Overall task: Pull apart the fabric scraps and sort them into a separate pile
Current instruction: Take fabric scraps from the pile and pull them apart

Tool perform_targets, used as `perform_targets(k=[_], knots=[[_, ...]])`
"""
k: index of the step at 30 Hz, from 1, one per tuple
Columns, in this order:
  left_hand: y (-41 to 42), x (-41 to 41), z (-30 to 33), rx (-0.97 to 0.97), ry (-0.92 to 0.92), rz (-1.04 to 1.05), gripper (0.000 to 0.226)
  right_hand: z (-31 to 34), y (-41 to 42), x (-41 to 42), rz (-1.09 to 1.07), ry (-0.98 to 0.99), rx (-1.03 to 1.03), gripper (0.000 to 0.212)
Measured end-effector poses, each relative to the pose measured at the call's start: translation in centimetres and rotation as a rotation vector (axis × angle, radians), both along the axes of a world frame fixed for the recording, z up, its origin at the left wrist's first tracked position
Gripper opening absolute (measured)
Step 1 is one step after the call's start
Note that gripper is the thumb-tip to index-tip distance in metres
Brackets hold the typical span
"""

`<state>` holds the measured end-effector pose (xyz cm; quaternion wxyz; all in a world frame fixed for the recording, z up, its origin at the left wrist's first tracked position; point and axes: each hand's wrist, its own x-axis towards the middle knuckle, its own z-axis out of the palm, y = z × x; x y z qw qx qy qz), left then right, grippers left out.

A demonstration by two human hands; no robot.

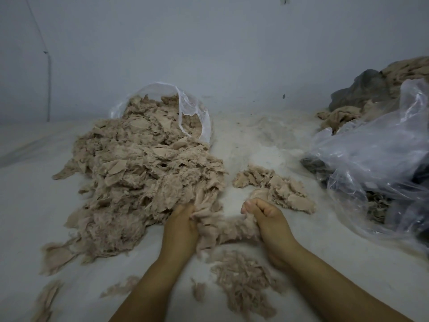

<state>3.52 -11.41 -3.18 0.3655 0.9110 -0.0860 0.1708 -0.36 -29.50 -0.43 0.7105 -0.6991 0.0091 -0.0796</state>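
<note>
Beige fabric clump point(226, 225) lying at 6 o'clock of the white floor point(325, 247), long axis running 9-to-3. Left hand point(182, 225) gripping its 9 o'clock end beside the large scrap heap point(144, 180); right hand point(267, 220) clenching the 3 o'clock end, knuckles up. Small sorted pile point(274, 185) sitting at 1 o'clock.

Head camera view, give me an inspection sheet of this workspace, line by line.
Surface: pale floor, dusted with lint.
Job's things: big scrap heap spilling from a clear bag; small pile to its right; shredded fluff near the arms.
Clutter: crumpled plastic bag, dark cloth at right.
Grippers: left hand and right hand each grip one clump, fingers curled.
Cables: thin line on the wall.
Surroundings: plain wall.
</note>
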Motion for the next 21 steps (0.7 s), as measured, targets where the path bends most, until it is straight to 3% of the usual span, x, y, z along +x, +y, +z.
perform_targets(k=[2, 4, 6, 8, 9, 11, 15, 16, 18, 21], knots=[[0.1, -0.6, 0.7, -0.136, -0.03, -0.003, 0.025, -0.1, -0.2, 0.1, -0.01, 0.004, 0.028, 0.026], [-0.6, -1.8, 1.7, -0.253, -0.097, -0.147, 0.031, -0.3, 0.0, 0.1, 0.028, 0.007, 0.101, 0.018], [-1.8, -2.9, 2.1, -0.319, 0.008, -0.329, 0.042, -0.4, 0.2, 0.0, 0.093, 0.017, 0.224, 0.015], [-2.7, -3.5, 1.6, -0.269, 0.097, -0.429, 0.025, -0.4, 0.2, 0.0, 0.092, 0.014, 0.268, 0.014], [-3.0, -3.5, 1.5, -0.225, 0.078, -0.429, 0.007, -0.5, 0.1, 0.1, 0.06, 0.002, 0.245, 0.013], [-2.9, -3.1, 1.2, -0.221, 0.003, -0.369, 0.033, -0.6, -0.2, 0.2, 0.021, -0.028, 0.208, 0.014], [-2.5, -2.6, 1.2, -0.26, -0.073, -0.3, 0.039, -0.5, -0.2, -0.1, 0.149, -0.021, 0.113, 0.015], [-2.5, -2.6, 1.1, -0.26, -0.069, -0.277, 0.038, -0.6, -0.1, -0.1, 0.153, -0.013, 0.048, 0.006], [-2.4, -2.5, 1.1, -0.285, -0.068, -0.235, 0.026, -1.0, 0.2, 0.0, 0.134, 0.0, -0.035, 0.016], [-2.2, -2.7, 1.7, -0.333, -0.094, -0.292, 0.017, -1.0, 0.3, 0.0, 0.111, 0.018, -0.018, 0.014]])
